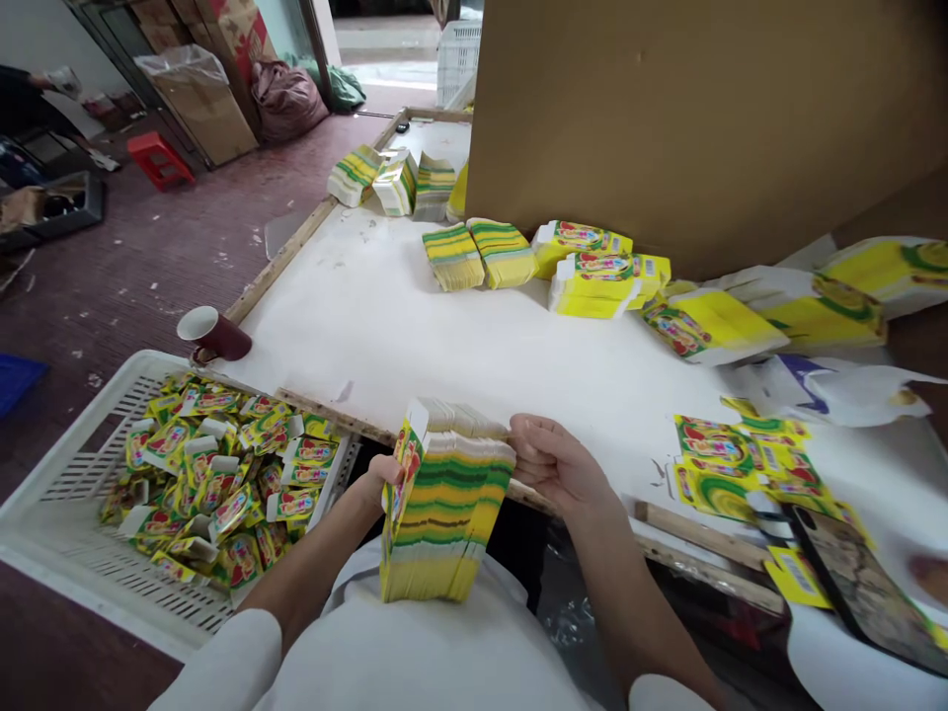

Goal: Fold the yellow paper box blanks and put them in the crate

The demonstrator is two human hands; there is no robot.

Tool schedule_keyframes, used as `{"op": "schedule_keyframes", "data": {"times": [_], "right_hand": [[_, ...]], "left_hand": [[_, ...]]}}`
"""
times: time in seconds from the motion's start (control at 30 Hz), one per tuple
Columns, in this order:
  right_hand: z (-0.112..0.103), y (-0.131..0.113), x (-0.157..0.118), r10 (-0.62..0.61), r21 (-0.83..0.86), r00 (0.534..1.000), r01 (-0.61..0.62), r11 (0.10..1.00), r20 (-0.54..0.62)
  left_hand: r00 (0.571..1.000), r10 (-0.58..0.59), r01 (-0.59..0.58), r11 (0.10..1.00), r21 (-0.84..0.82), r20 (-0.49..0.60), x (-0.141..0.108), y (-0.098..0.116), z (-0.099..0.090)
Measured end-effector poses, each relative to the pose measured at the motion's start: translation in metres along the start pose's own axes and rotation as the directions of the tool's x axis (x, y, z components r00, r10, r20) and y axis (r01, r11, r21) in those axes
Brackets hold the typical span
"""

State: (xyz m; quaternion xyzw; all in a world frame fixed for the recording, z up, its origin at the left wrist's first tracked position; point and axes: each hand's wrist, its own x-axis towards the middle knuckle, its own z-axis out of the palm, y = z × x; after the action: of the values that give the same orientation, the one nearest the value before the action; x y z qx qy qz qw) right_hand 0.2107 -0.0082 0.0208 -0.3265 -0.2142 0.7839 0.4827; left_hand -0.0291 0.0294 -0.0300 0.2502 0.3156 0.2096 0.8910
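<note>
A thick stack of flat, folded cartons [451,513], printed yellow, green and red, stands on edge against my white shirt. My left hand [383,476] grips it from the left, thumb on the printed face of the outermost carton. At the stack's upper right edge is my right hand [552,459], its fingers curled together. Whatever those fingertips pinch is too small to make out. Left of me, a white plastic basket [55,499] holds many small made-up cartons [222,474] of the same print.
On the white table [355,316] lie several carton stacks [592,281] before a tall cardboard sheet [667,118]. A maroon mug [222,334] sits at the left edge. Loose flat cartons [718,459] and a phone [866,583] lie right. A red stool [159,160] stands beyond; another person is far left.
</note>
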Motion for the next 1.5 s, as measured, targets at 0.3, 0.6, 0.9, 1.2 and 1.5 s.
{"op": "schedule_keyframes", "data": {"times": [0.3,0.6,0.9,1.2,1.5], "right_hand": [[0.01,-0.041,-0.028,-0.396,-0.42,0.917,0.345,0.839,-0.038],[0.005,-0.007,0.029,-0.551,-0.759,0.832,0.321,0.567,-0.06],[0.019,0.0,0.06,-0.46,-0.644,0.885,0.314,0.697,-0.066],[0.055,-0.009,0.035,-0.734,-0.36,0.68,0.684,0.635,-0.003],[0.07,-0.066,0.016,-0.8,-0.253,0.6,0.769,0.586,-0.029]], "left_hand": [[0.991,-0.131,0.13,0.991,-0.019,-0.041,-0.008,0.0,-0.012],[0.999,-0.047,0.047,0.999,0.005,0.008,0.002,0.026,0.001],[1.0,0.011,-0.01,0.991,0.136,-0.005,0.006,0.027,0.009],[0.965,0.145,-0.083,0.96,0.269,-0.219,0.014,0.026,0.005],[0.907,0.253,-0.084,0.893,0.443,-0.337,0.015,0.044,0.014]]}}
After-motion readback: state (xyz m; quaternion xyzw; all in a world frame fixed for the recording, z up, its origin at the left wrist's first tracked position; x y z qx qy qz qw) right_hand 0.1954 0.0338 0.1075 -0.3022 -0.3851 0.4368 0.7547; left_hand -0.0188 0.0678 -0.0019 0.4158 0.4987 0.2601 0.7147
